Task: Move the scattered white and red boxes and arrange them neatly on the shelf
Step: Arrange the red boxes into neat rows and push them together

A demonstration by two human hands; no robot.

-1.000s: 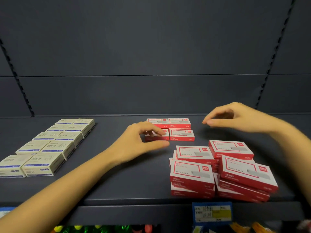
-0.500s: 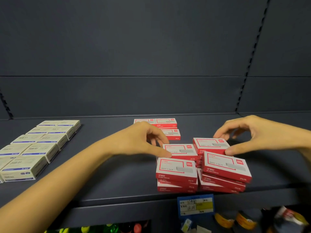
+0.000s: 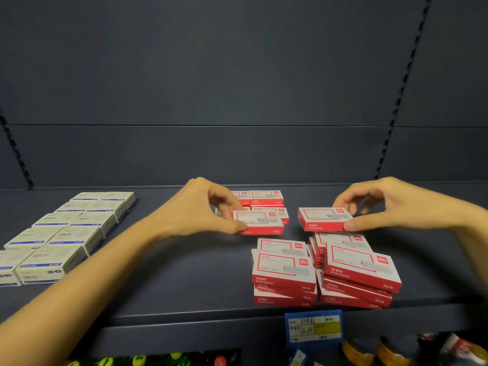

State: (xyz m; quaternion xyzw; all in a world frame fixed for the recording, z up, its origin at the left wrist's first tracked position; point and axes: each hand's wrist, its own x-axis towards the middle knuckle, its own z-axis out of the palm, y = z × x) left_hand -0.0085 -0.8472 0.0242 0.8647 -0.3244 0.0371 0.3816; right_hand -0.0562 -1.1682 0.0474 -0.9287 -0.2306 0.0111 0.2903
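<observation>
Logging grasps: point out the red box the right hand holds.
The red box pinched at its right end by the right hand, just behind the right loose stack; the left hand holds a different one.

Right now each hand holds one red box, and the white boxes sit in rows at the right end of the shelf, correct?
Not quite: the head view shows the white boxes in rows at the left end of the shelf. The left hand holds one red box; the right hand another.
</observation>
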